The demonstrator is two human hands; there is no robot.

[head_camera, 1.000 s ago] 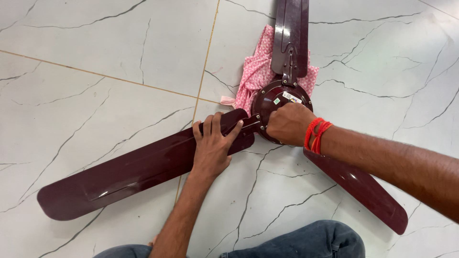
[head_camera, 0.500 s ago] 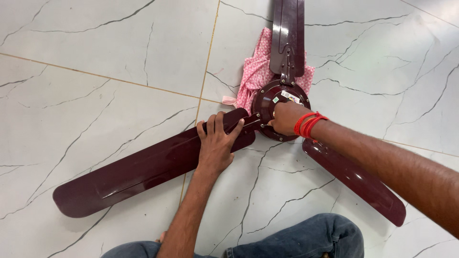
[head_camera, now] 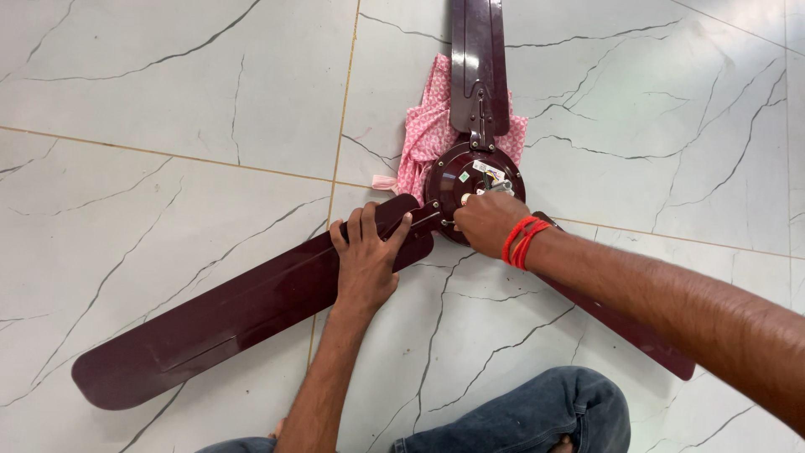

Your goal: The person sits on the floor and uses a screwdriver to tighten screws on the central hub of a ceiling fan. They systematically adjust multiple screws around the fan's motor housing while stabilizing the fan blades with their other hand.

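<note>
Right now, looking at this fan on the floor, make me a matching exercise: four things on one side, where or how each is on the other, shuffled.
Things:
1. left hand
2. right hand
3. pink cloth
4. floor

Descriptions:
A. white marble-look tiles
B. lying under the fan hub
C. pressed flat on a fan blade
D. at the hub, red bands on its wrist

Pairs: 1-C, 2-D, 3-B, 4-A

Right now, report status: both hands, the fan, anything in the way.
Left hand flat on the maroon ceiling fan blade near its root. Right hand closed at the round maroon motor hub; what it grips is hidden. Pink patterned cloth under hub.
</note>
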